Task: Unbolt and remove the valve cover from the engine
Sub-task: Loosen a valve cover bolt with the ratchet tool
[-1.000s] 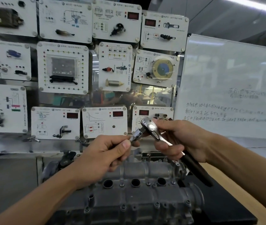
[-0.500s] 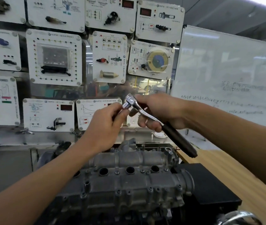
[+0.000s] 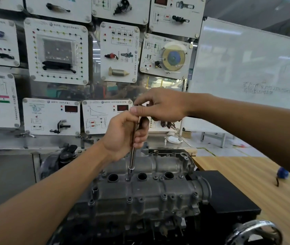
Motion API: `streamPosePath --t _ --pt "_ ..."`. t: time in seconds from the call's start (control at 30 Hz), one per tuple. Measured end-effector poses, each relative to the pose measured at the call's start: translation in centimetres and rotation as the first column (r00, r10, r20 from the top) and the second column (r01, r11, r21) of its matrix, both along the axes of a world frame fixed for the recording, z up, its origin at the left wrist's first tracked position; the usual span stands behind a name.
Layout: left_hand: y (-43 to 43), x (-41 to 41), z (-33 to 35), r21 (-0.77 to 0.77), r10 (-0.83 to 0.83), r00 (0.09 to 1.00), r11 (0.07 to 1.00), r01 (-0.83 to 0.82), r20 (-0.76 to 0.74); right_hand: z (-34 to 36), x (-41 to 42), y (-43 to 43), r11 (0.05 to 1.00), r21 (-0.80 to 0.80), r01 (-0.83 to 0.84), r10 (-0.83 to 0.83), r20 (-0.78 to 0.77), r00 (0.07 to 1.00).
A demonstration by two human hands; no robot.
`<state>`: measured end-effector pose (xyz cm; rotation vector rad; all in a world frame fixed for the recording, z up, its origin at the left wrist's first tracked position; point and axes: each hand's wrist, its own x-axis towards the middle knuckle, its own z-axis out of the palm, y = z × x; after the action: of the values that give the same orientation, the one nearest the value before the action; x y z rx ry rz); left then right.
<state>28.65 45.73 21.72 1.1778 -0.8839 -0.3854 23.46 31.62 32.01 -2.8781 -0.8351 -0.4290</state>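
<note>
Nearest, low and well to the right of both grips, the rim of a chrome handwheel curves into view. Just beyond it lies the grey cast valve cover, directly below the left grip and seated on the engine, its edge bolts in place. The engine rests on a black base on the wooden counter. A small blue object lies on that counter, below the right forearm and well right of the cover.

Along the cover's top run three round wells. Between the left and middle wells, the tip of a chrome extension bar sits on a bolt, the bar standing nearly upright.

The left grip is wrapped round the bar's upper part, fingers curled about it. The right grip sits right above and touches the left, thumb and forefinger pinching the bar's top end. A dark handle shows just under it, mostly hidden by the left fingers.

Behind both grips a steel shelf carries a small white item. Farther back hang white training panels, and a whiteboard stands to the right of the right grip.
</note>
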Motion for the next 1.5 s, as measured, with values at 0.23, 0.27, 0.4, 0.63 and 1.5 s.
streamPosePath --t 0.23,0.27,0.4,0.63,1.5 --pt "-0.4 0.5 -0.8 -0.017 0.086 0.996 0.996 -0.086 0.005 -1.0 1.4 -0.5 0.997 -0.015 -0.082 0.082 0.046 0.996" --pt "-0.4 0.6 -0.9 -0.018 0.101 0.995 0.995 -0.101 0.006 -1.1 1.6 -0.4 0.996 -0.021 -0.087 0.088 0.051 0.995" --pt "-0.8 0.9 -1.7 -0.043 0.129 0.992 0.991 -0.129 0.009 -1.5 1.7 -0.2 0.996 -0.059 -0.060 0.063 0.050 0.997" --pt "-0.8 1.1 -2.5 -0.055 0.099 0.995 0.994 -0.098 0.012 -2.0 1.2 -0.2 0.997 -0.068 -0.043 0.045 0.026 0.999" --pt "-0.2 1.9 -4.5 -0.122 0.328 0.935 0.942 -0.313 0.134 -2.4 -0.2 5.3 0.904 -0.369 0.215 -0.153 0.191 0.970"
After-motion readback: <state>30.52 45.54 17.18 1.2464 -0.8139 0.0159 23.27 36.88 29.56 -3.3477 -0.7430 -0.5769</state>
